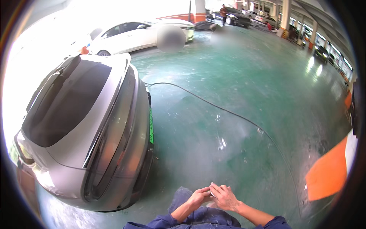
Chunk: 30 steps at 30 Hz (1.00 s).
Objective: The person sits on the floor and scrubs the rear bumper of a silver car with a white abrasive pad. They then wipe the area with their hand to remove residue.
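My left hand point(199, 197) and my right hand point(225, 197) meet in front of my body at the bottom of the head view. Both have their fingers closed together. A small pale bit shows between them, too small and too covered to name. The right fingers lie across the left fingertips. Dark blue sleeves point(162, 222) cover my upper arms, and my forearms are bare. To the left of my hands, apart from them, stands a silver-grey car point(72, 152), its rear side with a green plate point(151, 125) facing the open floor.
A dark hose or cable point(232, 113) runs over the glossy green floor point(213, 152) from the grey car to the right. A white car point(129, 38) stands behind. Farther off are a person point(223, 15), a dark car point(237, 18) and pillars. An orange-and-white surface point(327, 171) is at right.
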Each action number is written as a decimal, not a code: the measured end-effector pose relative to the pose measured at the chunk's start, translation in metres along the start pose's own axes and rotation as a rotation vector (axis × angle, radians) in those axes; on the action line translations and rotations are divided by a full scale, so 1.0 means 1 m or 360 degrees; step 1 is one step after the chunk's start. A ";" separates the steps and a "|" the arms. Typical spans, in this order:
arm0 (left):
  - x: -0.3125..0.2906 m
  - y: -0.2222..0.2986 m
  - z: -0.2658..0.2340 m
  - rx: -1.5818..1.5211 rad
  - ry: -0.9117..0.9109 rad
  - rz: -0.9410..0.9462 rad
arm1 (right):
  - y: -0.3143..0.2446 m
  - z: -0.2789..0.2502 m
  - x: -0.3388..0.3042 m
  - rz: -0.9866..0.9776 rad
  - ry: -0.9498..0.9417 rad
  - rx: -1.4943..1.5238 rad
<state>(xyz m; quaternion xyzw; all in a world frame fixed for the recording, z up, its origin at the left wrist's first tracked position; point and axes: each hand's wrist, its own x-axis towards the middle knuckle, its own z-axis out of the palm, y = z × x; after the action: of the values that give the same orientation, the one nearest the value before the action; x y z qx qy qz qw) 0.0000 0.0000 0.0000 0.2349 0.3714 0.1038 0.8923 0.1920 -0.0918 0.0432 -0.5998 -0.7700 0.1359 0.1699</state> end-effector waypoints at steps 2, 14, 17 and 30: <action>0.043 0.060 -0.009 -0.0070 0.0021 0.0030 | 0.043 -0.009 0.070 -0.0040 0.0014 0.0010; 0.256 0.401 -0.053 -0.0015 0.0301 0.0126 | 0.248 -0.054 0.432 -0.0214 0.0073 0.0137; 0.293 0.461 -0.070 -0.0033 0.0425 0.0191 | 0.292 -0.060 0.520 -0.0382 0.0045 0.0175; 0.462 0.653 -0.102 -0.0545 0.0944 0.0509 | 0.475 -0.073 0.843 -0.1163 -0.0337 0.0342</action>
<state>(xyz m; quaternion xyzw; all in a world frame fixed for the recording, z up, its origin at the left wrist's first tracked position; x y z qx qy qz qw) 0.2450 0.7677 -0.0220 0.0970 0.5494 0.3660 0.7449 0.4519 0.8414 -0.0043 -0.2478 -0.9274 0.2074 0.1886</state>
